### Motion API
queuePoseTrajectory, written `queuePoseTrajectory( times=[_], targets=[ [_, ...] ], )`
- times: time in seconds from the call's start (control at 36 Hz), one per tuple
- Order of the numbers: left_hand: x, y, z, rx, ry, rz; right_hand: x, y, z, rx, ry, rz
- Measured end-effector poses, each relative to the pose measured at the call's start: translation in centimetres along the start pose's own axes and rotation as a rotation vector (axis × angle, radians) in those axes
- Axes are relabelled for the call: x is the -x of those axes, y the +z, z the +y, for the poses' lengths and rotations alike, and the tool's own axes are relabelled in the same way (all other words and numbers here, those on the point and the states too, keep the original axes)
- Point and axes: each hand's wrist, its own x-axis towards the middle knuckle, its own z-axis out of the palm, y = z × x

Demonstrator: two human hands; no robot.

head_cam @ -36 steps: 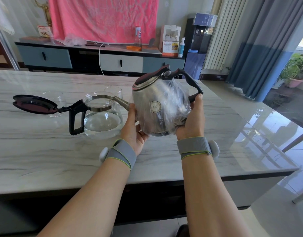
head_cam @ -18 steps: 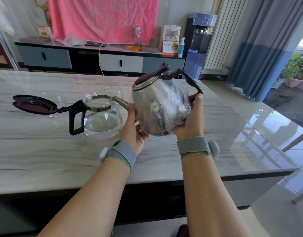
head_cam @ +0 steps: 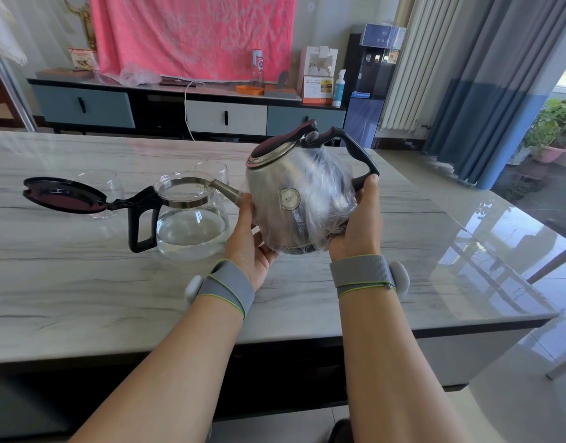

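Note:
A steel kettle (head_cam: 285,190) wrapped in clear plastic film is held above the marble table (head_cam: 83,282), tilted to the left. Its spout reaches over the rim of a glass pot (head_cam: 192,219) with a black handle, an open dark lid and water in the bottom. My left hand (head_cam: 248,238) cups the kettle's lower left side near the spout. My right hand (head_cam: 360,225) grips the kettle's right side, its thumb against the base of the black handle. The fingers behind the kettle are hidden.
Two clear glass cups stand behind the pot, one (head_cam: 98,187) under the open lid and one (head_cam: 211,174) near the spout. The table's right edge (head_cam: 467,244) and front edge are close. A sideboard (head_cam: 179,107), a water dispenser (head_cam: 371,84) and curtains stand behind.

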Motion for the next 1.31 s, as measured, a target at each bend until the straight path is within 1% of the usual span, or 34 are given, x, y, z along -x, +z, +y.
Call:
queuePoseTrajectory(
  times=[1.31],
  targets=[
    [-0.01, 0.01, -0.03, 0.005, -0.008, 0.004, 0.43, 0.18, -0.17, 0.029, 0.027, 0.019]
  ],
)
